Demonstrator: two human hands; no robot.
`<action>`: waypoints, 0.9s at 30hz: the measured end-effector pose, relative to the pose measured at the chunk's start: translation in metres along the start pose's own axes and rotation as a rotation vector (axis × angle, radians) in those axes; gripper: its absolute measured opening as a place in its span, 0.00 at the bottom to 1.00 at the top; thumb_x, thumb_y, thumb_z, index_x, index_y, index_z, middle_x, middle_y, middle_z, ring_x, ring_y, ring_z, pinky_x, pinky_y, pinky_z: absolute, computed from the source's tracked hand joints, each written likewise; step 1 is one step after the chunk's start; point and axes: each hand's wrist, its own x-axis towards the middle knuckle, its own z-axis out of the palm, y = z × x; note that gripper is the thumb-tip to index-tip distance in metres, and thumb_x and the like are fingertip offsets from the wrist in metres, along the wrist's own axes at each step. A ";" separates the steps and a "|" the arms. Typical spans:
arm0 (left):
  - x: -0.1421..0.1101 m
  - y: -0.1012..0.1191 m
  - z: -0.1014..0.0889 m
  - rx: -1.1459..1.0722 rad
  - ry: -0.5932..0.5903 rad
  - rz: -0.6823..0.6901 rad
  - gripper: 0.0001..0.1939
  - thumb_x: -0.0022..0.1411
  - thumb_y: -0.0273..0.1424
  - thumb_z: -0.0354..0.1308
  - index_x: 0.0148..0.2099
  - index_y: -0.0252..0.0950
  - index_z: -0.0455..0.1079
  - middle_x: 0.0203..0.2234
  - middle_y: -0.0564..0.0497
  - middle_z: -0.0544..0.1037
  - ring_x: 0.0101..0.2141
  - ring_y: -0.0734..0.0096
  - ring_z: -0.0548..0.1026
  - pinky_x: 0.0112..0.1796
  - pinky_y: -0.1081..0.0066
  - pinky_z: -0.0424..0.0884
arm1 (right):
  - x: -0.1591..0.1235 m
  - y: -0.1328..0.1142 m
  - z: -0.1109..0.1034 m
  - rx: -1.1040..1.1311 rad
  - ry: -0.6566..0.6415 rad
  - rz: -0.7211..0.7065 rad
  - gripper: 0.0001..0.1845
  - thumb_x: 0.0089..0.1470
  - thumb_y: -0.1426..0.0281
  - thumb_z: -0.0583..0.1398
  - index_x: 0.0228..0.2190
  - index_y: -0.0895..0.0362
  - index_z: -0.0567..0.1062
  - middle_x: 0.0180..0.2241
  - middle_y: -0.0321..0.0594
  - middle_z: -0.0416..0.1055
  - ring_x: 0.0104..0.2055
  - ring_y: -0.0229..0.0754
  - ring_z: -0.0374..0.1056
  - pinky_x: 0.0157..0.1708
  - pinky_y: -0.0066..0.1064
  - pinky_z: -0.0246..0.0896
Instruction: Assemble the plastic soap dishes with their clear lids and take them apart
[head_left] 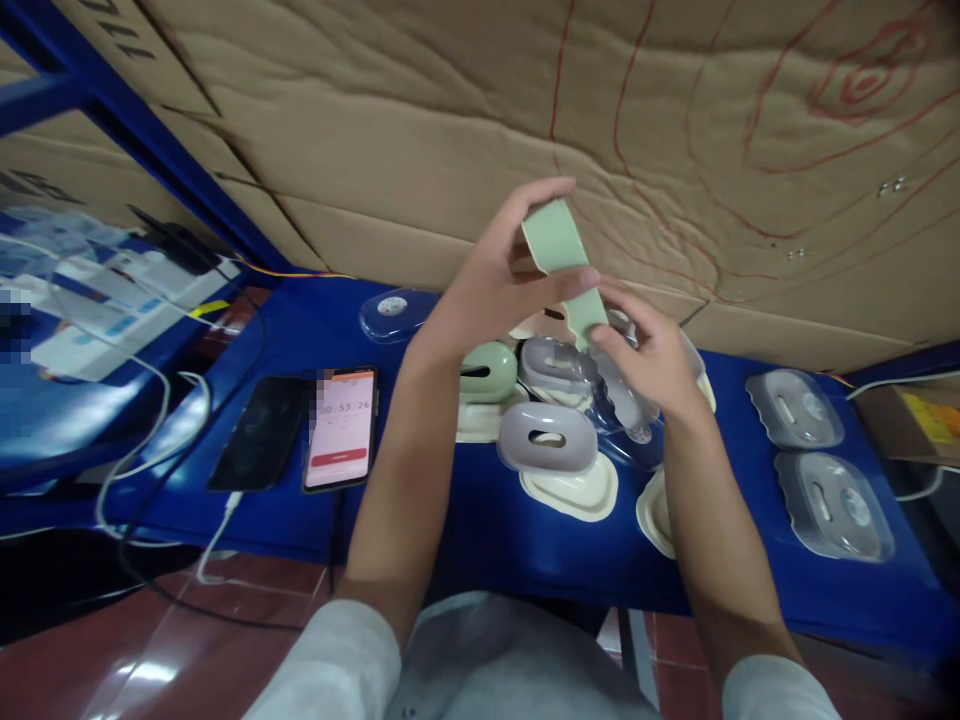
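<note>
My left hand (491, 285) is raised above the blue table (480, 540) and grips a pale green plastic piece (561, 262) between thumb and fingers. My right hand (651, 362) pinches the lower end of the same green piece, and a clear plastic lid (626, 400) shows under its fingers. Below the hands lie a green oval lid (487, 370), a grey oval lid (547, 438) on a cream base (574, 490), and another grey lid (555, 365).
Two clear lids (795, 408) (832, 505) lie at the table's right, another clear lid (394, 313) at the back. A dark phone (259, 432) and a phone with a lit timer screen (341, 428) lie left, with cables. Cardboard sheets (675, 150) stand behind.
</note>
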 end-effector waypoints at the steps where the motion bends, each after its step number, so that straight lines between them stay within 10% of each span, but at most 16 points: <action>1: 0.001 0.000 0.002 -0.009 0.013 -0.002 0.39 0.66 0.48 0.67 0.72 0.50 0.55 0.63 0.51 0.70 0.60 0.54 0.73 0.58 0.56 0.75 | -0.001 -0.006 0.002 0.001 0.018 -0.006 0.26 0.67 0.47 0.61 0.58 0.47 0.80 0.59 0.40 0.79 0.62 0.52 0.74 0.64 0.50 0.68; 10: -0.002 -0.012 -0.019 0.200 0.083 -0.025 0.37 0.67 0.51 0.65 0.72 0.51 0.57 0.68 0.48 0.68 0.64 0.50 0.71 0.59 0.53 0.75 | -0.001 -0.004 -0.006 -0.130 0.302 0.072 0.24 0.70 0.49 0.57 0.45 0.53 0.83 0.42 0.40 0.84 0.47 0.49 0.80 0.50 0.42 0.74; 16: -0.001 -0.048 -0.038 0.486 0.383 -0.298 0.30 0.69 0.51 0.63 0.65 0.45 0.64 0.56 0.44 0.76 0.58 0.50 0.74 0.53 0.53 0.76 | -0.003 0.023 -0.022 -0.311 0.076 -0.026 0.19 0.72 0.56 0.56 0.51 0.51 0.82 0.53 0.44 0.82 0.59 0.52 0.75 0.63 0.49 0.65; 21: -0.007 -0.068 -0.045 0.496 0.114 -0.443 0.31 0.63 0.58 0.65 0.56 0.43 0.69 0.51 0.49 0.79 0.51 0.54 0.77 0.50 0.54 0.75 | -0.006 0.012 -0.033 -0.333 0.014 -0.027 0.18 0.71 0.58 0.57 0.53 0.51 0.81 0.58 0.45 0.79 0.64 0.51 0.72 0.66 0.50 0.63; 27: -0.009 -0.065 -0.049 0.536 -0.067 -0.434 0.39 0.59 0.57 0.65 0.64 0.39 0.67 0.60 0.44 0.77 0.58 0.46 0.75 0.57 0.50 0.71 | -0.070 -0.002 -0.125 -0.607 0.071 0.211 0.22 0.69 0.56 0.59 0.60 0.48 0.78 0.60 0.48 0.77 0.65 0.50 0.71 0.64 0.43 0.63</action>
